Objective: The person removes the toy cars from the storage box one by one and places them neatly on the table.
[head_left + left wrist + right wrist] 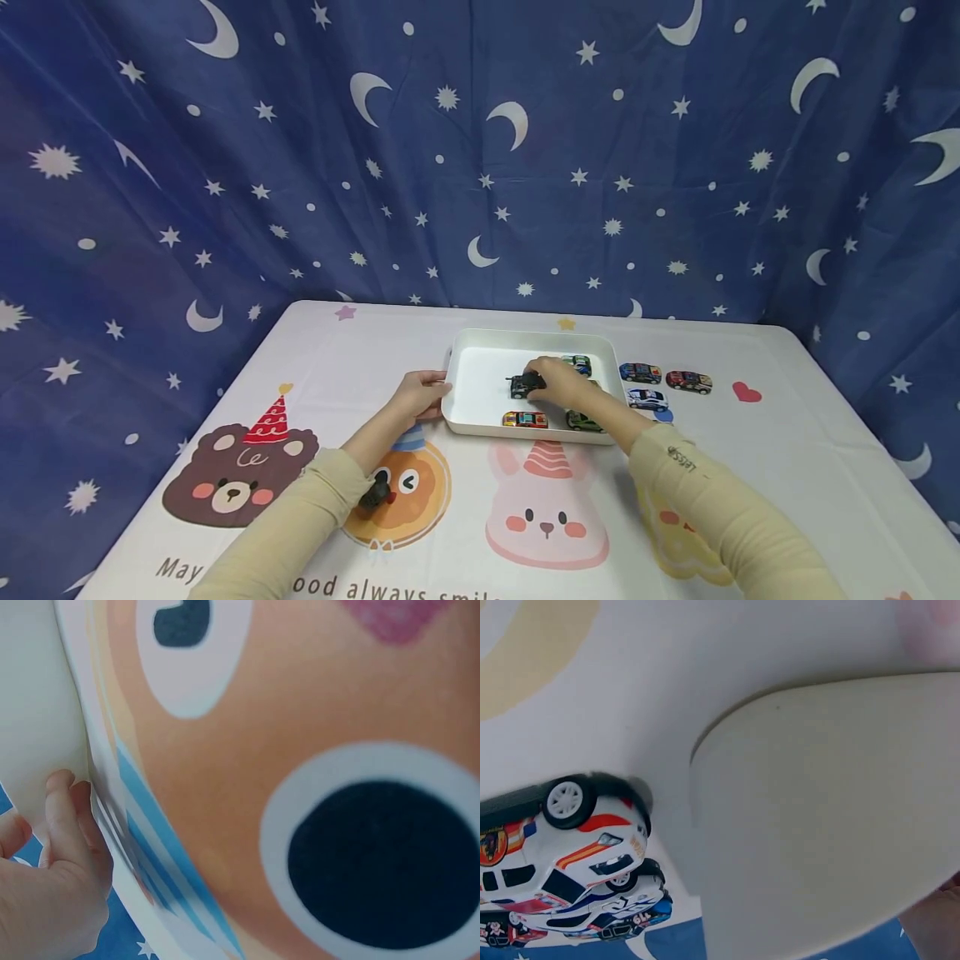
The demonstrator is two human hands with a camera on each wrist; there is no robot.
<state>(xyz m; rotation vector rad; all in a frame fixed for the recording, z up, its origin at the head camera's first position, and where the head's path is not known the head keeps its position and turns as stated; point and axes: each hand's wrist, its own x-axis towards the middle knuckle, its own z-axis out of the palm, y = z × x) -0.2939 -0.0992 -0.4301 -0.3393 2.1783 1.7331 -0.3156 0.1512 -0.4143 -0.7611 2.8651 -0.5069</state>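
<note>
My left hand (420, 396) holds the left edge of a shallow white tray (480, 337); the left wrist view shows its curled fingers (64, 810) against the outer wall. Inside the tray, my right hand (558, 383) grips a small black toy vehicle (517, 387) with a thin rod pointing left. The hand covers part of it. Around it in the tray lie an orange-and-yellow toy car (525, 419), a green toy car (583, 422) and a white-and-green toy car (579, 363). Another is mostly hidden behind the right hand.
Just outside the tray's right side lie a blue toy car (640, 372), a red toy car (688, 382) and a white toy car (648, 399). A cartoon-printed cloth (765, 467) covers the table. Behind it hangs a blue curtain (525, 208) with moons and stars.
</note>
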